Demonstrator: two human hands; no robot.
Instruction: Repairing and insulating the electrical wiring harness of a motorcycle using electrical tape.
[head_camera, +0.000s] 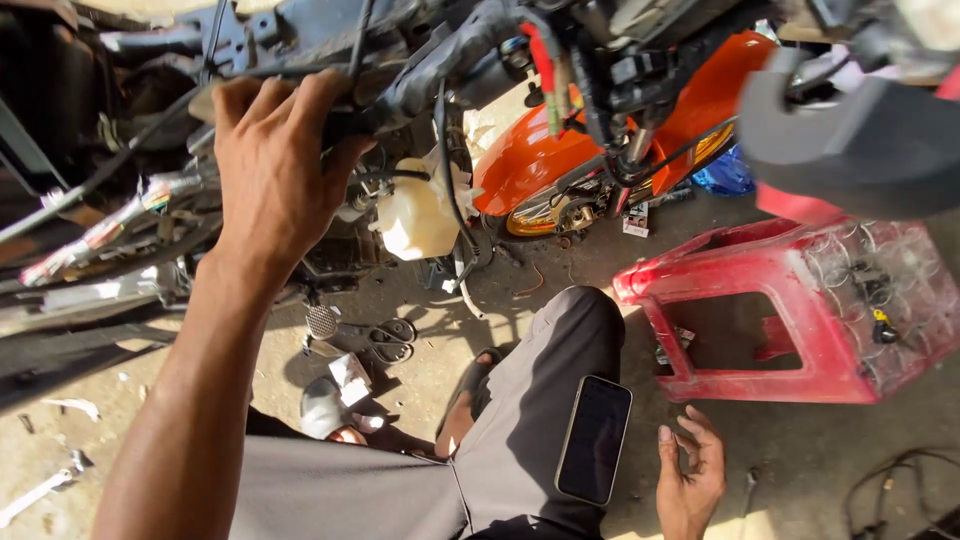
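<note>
Head view, the only one there was. The left hand (268, 165) was reached up into the stripped motorcycle frame (300, 40), fingers curled over a bundle of black cables (390, 105) under the frame tube. It looked like the bundle was being gripped, though the palm side was turned away, so how tightly it was closed couldn't really be told. The arm was stretched out long, probably because the wiring sat up high while the person was seated low on the ground.

The bundle itself was seen as a thick black sleeved loom, bent downward to the right, with a red-wrapped section (540, 60) further along and thinner loose wires hung off it. A white plastic reservoir (418, 215) was hung just below and beside the hand, and an orange fender (560, 150) was visible behind it.

The right hand (690, 475) was kept down low near the knee, empty, fingers loosely half curled, nothing held. A dark phone (594, 440) was left resting screen-up on the grey trouser leg (540, 370), just beside that hand, likely parked there to be within reach. A red plastic stool (790, 320) was lying tipped on its side on the concrete, with small parts seen on its top face.
</note>
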